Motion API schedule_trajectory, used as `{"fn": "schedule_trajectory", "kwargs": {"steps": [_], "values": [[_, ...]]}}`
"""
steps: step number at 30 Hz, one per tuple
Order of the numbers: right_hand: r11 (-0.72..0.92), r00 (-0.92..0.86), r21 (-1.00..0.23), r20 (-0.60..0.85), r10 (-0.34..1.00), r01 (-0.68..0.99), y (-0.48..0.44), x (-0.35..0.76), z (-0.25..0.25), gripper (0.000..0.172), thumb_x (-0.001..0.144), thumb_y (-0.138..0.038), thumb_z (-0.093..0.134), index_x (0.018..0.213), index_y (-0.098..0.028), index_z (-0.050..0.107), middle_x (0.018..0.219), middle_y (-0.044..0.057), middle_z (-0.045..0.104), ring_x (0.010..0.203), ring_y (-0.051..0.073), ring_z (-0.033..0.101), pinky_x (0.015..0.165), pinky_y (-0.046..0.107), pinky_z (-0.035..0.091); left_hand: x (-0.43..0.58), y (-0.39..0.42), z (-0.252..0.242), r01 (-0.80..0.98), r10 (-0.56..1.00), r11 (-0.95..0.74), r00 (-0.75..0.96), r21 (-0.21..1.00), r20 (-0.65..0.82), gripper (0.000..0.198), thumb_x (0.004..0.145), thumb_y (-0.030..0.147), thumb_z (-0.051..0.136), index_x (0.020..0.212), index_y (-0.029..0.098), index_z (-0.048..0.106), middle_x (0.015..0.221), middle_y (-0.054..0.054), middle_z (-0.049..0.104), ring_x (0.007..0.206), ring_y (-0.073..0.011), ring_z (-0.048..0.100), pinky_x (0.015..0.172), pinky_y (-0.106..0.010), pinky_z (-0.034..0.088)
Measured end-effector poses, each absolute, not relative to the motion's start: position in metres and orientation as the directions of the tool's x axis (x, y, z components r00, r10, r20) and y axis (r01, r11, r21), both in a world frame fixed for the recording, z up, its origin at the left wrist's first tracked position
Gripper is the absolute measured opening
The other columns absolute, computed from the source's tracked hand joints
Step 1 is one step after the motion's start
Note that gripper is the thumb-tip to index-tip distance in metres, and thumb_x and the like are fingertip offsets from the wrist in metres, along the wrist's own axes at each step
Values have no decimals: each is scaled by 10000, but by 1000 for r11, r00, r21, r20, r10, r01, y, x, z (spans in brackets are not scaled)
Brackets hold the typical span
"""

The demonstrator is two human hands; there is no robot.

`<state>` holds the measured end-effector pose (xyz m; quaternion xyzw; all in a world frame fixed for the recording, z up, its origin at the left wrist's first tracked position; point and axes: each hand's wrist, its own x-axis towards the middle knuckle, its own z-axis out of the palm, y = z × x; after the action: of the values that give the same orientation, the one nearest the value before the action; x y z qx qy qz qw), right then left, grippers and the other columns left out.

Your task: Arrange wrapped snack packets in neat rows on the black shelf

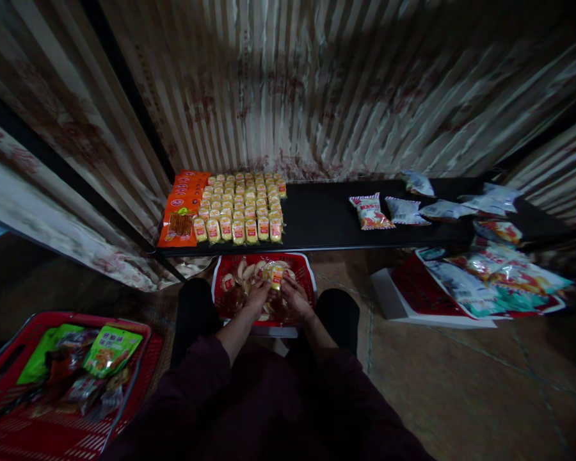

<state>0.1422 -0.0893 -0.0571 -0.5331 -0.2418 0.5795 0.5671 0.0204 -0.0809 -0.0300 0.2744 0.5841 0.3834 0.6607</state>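
Between my hands is a small yellow wrapped snack cake with a red-orange label, held above a red basket at my knees. My left hand has its fingers closed on the cake's left side. From the right, my right hand grips it too, fingers partly hidden. Pale round packaged snacks lie in the basket under my hands. Just beyond, on a black shelf, matching yellow snack cakes stand in tight rows.
Orange snack packets line the shelf's left end. Chip bags lie scattered toward its right. Another basket at right holds more bags. At lower left, a red basket contains green pouches. A patterned curtain hangs behind.
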Motion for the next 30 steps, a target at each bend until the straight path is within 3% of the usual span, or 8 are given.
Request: {"fn": "schedule_trajectory", "kwargs": {"steps": [10,15,23,30], "values": [[-216,227,-896,-320,920,-388,-90,147,-27,492,539,-502,791,917,-199,703,875,69,742,826,258,684,732,365,542,30,-72,-24,-114,836,548,25,829,-549,173,778,230,633,935,171,673,730,-23,676,565,-112,599,617,-250,486],[-164,247,-915,-267,931,-369,-90,148,-22,420,593,-484,776,902,-212,698,923,62,733,878,240,673,744,341,535,36,-70,-14,20,943,329,-64,944,-327,187,739,97,600,906,175,626,879,-43,677,796,-150,633,779,-284,499],[-181,191,-867,-297,935,-464,-86,148,-25,417,622,-444,789,979,-253,691,948,29,735,857,201,687,746,315,536,39,-68,-5,155,991,92,-107,984,-76,306,699,2,554,929,203,574,928,-20,637,846,-138,604,866,-310,476],[-158,201,-925,-237,951,-345,-88,147,-19,469,617,-443,791,1030,-247,683,985,38,729,956,240,666,817,363,532,40,-68,-10,131,983,170,-98,977,-158,202,738,21,545,835,196,570,893,-25,653,853,-138,606,892,-304,463]]}}
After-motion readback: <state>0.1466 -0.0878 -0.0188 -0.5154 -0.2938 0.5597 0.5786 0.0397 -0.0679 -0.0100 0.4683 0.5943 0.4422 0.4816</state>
